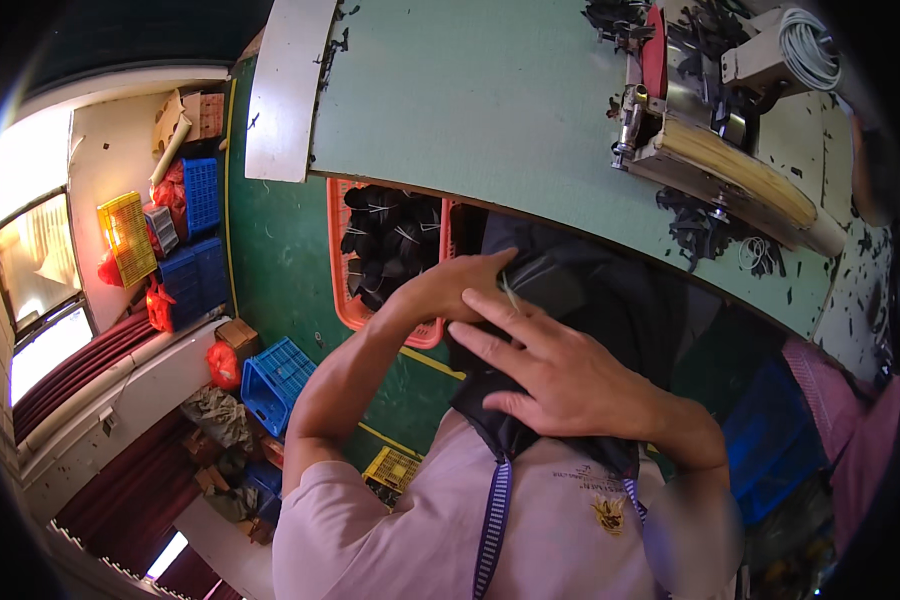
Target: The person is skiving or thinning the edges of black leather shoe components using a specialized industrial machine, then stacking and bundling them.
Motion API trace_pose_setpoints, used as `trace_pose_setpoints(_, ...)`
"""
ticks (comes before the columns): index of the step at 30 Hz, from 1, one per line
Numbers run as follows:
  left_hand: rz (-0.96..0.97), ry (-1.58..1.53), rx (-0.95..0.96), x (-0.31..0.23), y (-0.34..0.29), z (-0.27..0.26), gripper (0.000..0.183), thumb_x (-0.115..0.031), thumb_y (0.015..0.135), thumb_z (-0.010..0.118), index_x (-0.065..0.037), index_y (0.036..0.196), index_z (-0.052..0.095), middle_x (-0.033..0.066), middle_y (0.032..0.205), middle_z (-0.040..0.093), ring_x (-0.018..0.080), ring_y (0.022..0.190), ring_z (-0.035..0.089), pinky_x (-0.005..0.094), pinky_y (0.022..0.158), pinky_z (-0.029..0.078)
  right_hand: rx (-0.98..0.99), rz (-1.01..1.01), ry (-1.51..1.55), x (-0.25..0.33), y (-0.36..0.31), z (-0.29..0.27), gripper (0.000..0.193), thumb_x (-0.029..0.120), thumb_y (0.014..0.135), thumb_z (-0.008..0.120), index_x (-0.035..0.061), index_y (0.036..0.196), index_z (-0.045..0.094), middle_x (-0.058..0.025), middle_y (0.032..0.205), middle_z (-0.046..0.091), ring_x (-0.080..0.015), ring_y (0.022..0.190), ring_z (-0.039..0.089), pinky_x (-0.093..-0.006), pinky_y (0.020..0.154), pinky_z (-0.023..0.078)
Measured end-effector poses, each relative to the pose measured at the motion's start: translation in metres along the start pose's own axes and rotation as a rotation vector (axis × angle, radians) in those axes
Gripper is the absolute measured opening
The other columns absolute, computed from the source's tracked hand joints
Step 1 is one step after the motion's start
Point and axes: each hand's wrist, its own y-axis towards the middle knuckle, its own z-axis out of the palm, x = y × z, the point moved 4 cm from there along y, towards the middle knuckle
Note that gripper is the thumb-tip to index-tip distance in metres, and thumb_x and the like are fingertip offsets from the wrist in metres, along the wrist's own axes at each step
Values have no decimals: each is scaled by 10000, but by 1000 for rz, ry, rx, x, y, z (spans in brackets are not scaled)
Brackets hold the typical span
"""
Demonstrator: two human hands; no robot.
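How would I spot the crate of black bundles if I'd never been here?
Find the big pale-green table. Just off its near edge, partly behind the left forearm, sits an open crate. Unlike the blue crates farther left, it is salmon-red and holds black bundles.

A pale green surface (470, 90) spans the top centre and upper right, bearing a machine (730, 165), dark scraps (695, 225) and a small pale coil (758, 257). The green floor (285, 250), left of centre, carries a coral crate (337, 260), a blue crate (288, 366) and, lower, a yellow crate (390, 465).
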Motion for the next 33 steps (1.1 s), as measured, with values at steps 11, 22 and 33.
trace_pose_setpoints(11, -744, 79, -100, 230, -96, 41, 1255, -525, 562, 845, -82, 1571, 243, 297, 1419, 468, 439, 1292, 517, 478, 1055, 449, -296, 287, -204, -52, -22, -38, 502, 203, 856, 749, 61, 1306, 579, -162, 1353, 567, -356, 1183, 586, -413, 999, 478)
trace_pose_setpoints(22, -275, 276, -208, 306, -61, 155, 522, -275, 793, 759, -108, 1267, 616, 191, 1263, 638, 388, 1108, 640, 480, 911, 530, -888, 561, -182, -98, -152, -181, 343, 107, 914, 705, -20, 1220, 618, -165, 1103, 718, -266, 999, 708, -352, 896, 544)
trace_pose_setpoints(33, -351, 92, -196, 298, -12, 105, 398, -277, 799, 697, -20, 1103, 700, 205, 1006, 718, 321, 963, 702, 418, 826, 549, -1464, 786, -602, -184, -285, -395, 499, 227, 875, 693, 28, 1315, 569, -180, 1173, 673, -318, 1106, 647, -402, 966, 490)
